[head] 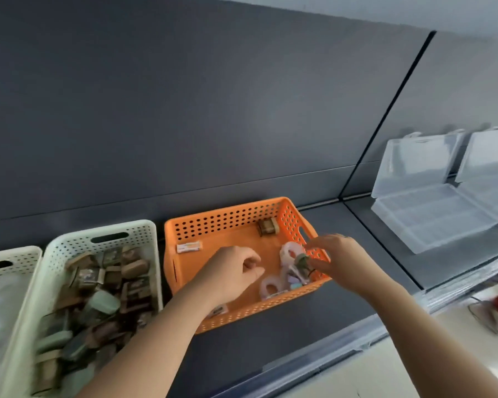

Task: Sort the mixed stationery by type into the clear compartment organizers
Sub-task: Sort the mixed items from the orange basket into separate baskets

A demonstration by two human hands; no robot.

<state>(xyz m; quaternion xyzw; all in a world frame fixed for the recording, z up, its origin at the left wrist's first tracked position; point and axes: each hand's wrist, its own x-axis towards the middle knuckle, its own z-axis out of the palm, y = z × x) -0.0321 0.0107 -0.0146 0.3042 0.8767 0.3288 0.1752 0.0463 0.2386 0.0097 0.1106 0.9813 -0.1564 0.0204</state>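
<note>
Left hand (pixel 236 268), right hand (pixel 338 255), over orange basket (pixel 227 216).
Right pinches a blurred greenish item (pixel 302 261); left curled, grasp hidden, cannot tell.

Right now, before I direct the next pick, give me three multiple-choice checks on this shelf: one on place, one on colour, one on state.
1. Where do the clear organizers stand relative to the orange basket?
A. to its right
B. to its left
C. inside it

2. What colour is the basket that the left hand and right hand reach into?
A. white
B. orange
C. blue

3. How are the organizers' lids?
A. shut
B. taken off
C. raised open

Answers:
1 A: they sit further right on the shelf, apart from the basket.
2 B: both hands are over its orange floor, the right one pinching a small greenish item.
3 C: both lids stand up behind their trays.
</note>
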